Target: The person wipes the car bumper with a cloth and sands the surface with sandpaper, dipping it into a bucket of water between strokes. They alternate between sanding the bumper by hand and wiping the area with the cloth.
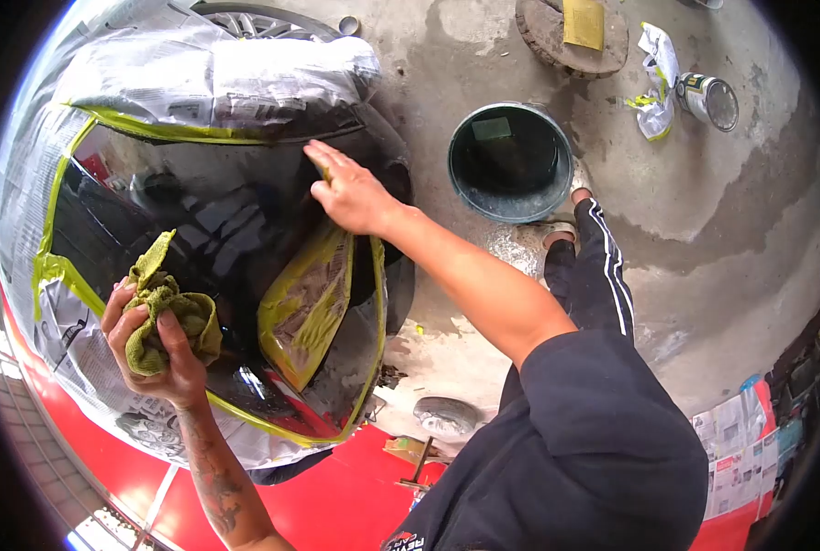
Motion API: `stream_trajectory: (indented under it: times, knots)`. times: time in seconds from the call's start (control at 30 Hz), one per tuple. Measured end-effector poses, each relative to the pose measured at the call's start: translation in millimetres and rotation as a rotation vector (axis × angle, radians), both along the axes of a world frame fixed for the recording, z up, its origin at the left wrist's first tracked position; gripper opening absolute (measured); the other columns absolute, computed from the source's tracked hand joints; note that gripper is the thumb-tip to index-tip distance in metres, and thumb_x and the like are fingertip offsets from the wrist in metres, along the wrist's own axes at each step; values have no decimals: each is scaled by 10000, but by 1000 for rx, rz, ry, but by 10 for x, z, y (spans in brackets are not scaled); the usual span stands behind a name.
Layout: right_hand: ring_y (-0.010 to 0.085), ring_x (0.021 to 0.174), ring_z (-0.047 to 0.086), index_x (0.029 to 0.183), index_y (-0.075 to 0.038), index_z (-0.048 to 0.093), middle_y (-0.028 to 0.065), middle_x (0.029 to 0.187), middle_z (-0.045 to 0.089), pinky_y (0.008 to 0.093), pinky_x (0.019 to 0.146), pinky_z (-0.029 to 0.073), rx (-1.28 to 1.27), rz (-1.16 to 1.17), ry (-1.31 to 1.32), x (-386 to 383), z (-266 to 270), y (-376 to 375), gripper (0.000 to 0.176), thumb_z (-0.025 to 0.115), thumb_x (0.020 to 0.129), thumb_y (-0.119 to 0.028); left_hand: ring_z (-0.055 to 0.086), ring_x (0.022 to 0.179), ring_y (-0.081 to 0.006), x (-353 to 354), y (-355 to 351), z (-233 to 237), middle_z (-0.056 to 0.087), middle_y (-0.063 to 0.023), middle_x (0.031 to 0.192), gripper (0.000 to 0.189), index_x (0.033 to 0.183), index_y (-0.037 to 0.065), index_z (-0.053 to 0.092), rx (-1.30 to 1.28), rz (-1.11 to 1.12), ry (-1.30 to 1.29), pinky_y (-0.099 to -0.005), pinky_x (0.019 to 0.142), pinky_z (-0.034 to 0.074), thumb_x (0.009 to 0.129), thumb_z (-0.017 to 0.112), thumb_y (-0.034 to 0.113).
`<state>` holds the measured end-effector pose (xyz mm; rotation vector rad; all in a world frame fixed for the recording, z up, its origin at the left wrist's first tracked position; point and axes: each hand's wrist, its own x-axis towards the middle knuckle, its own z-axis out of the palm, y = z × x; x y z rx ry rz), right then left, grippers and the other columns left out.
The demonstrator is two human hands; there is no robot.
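A crumpled green cloth (167, 317) is gripped in my left hand (162, 354), raised over the lower left of a glossy black car panel (217, 207). Yellow-green tape and newspaper (144, 78) border the panel. My right hand (350, 193) lies at the panel's upper right part, its fingers extended together and pointing up-left. A small yellowish piece shows at its fingers, only partly visible. Below this hand, a taped-over lamp (307, 312) sits in the panel.
A dark bucket (511, 163) with water stands on the concrete floor beside my feet. Farther back are a round stool (571, 37) with a yellow sheet, a tin can (708, 101) and a plastic bag (656, 83). A small wheel (445, 416) is below the panel.
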<state>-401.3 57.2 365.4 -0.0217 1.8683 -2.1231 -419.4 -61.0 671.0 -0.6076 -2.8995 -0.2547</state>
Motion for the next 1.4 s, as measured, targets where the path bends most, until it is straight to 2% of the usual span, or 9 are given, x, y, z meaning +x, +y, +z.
stream_trajectory:
  times: [0.23,0.4,0.47,0.6,0.67,0.8,1.03,1.17,1.4]
  knots:
    - [328,1472,337,1490,24,391,224,1567,369,452,1200,298,80,-21,1,87,-507,-102,634,486,943,-282,617,1139,-376,-14,12,-1,634,-199,1165,188,1034,10,590,-1,-4,6,-538,1068,430,866,669,35]
    - [325,1474,336,1500,-9,391,201,1566,382,443,1217,268,-55,-20,284,-127,305,30,618,502,910,-157,615,1148,-362,-7,25,-12,637,-200,1171,177,1031,6,599,3,2,11,-517,1070,430,878,675,52]
    - [288,1505,288,1543,-145,372,85,1627,319,543,1213,213,-30,56,213,-48,200,142,620,498,937,-183,611,1164,-336,-6,4,-12,636,-202,1211,172,1035,1,610,24,4,3,-477,1076,429,905,685,84]
    - [261,1518,262,1561,-111,326,96,1647,274,570,1209,211,72,104,-216,220,-573,152,607,439,1009,-334,617,1137,-369,-12,-14,14,636,-201,1160,182,1029,7,591,3,-13,-5,-538,1067,429,869,671,37]
    - [273,1530,223,1570,-74,296,106,1663,230,520,1225,196,45,88,-179,211,-670,-61,660,383,1035,-451,617,1137,-367,-19,2,-11,635,-201,1161,185,1032,7,588,15,-12,4,-540,1069,427,869,671,36]
    - [279,1523,246,1567,-124,338,101,1646,279,520,1223,171,-14,58,-128,246,188,89,634,380,1052,-490,616,1140,-367,-16,2,-9,633,-202,1167,191,1037,8,584,17,-6,-4,-540,1067,429,869,670,36]
    - [251,1550,153,1612,-153,206,65,1687,159,563,1226,110,135,107,-417,54,-563,-73,746,286,1029,-612,603,1176,-337,-8,-36,-10,629,-203,1220,163,1046,2,603,20,-25,-8,-491,1089,418,906,667,58]
    - [266,1555,132,1613,-122,188,74,1694,119,533,1229,116,113,135,-411,487,-496,40,777,283,1025,-621,604,1149,-383,-20,-18,1,626,-196,1166,193,1033,17,578,-5,-10,-5,-553,1077,423,857,657,33]
    - [268,1552,137,1606,-104,204,86,1689,141,543,1231,118,145,143,-459,8,-727,-82,769,279,1030,-607,604,1143,-378,-20,-14,16,624,-194,1170,192,1027,24,571,-16,-11,-8,-562,1082,419,856,658,43]
